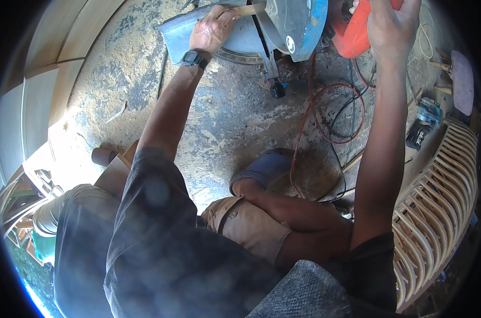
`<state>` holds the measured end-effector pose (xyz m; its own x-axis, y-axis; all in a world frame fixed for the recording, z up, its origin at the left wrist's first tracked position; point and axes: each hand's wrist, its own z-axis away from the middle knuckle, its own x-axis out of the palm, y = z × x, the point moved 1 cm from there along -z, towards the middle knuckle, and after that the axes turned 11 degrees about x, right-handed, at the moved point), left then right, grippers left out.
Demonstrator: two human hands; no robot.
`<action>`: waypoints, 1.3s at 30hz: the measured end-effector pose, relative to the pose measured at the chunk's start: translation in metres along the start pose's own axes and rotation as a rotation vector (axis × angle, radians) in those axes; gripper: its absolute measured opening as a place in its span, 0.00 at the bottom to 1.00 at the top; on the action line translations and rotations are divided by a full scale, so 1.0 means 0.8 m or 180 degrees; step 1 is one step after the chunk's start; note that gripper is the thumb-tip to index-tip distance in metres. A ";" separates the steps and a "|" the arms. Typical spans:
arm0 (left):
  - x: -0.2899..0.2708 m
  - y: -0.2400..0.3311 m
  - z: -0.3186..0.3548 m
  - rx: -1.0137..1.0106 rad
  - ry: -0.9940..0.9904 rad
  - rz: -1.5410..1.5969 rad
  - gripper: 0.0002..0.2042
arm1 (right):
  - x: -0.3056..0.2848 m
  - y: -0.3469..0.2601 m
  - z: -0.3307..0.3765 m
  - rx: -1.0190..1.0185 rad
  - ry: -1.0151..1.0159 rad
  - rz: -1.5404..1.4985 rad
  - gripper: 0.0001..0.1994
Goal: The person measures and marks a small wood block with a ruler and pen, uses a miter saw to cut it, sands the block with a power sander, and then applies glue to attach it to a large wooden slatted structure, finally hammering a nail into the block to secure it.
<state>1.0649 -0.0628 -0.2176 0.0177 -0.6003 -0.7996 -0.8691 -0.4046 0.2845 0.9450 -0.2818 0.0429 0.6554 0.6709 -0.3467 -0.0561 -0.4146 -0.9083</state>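
Observation:
A mitre saw stands on the floor ahead of me, with a grey-blue metal table (179,40) and a blue and grey blade guard (299,26). My left hand (213,31), with a watch at its wrist, grips a thin wooden strip (251,9) against the back of the saw table. The strip's right end reaches the guard beside the blade. My right hand (393,29) is closed round the saw's red handle (353,33); its fingertips are partly hidden. Below the guard a black knob (277,89) juts from the saw's base.
Red cable (363,114) and black cable loop over the worn floor right of centre. A row of curved wooden slats (436,206) stands at the right, near a teal tool (429,111) and a small stool (461,82). Wooden panels (42,100) line the left side.

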 end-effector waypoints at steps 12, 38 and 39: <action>0.005 -0.001 0.002 0.0159 0.0213 -0.0173 0.12 | -0.002 0.003 -0.003 -0.0173 -0.0189 -0.0117 0.17; 0.003 -0.001 0.003 0.0196 0.0183 0.0150 0.13 | -0.001 0.018 -0.004 -0.0313 -0.0179 -0.0102 0.16; 0.004 0.000 0.003 0.0160 0.0166 0.0197 0.13 | -0.005 0.017 -0.004 -0.0319 -0.0250 -0.0084 0.17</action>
<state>1.0638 -0.0629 -0.2212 -0.0122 -0.6587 -0.7523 -0.8931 -0.3312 0.3045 0.9442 -0.2925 0.0325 0.5946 0.7268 -0.3439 0.0384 -0.4528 -0.8908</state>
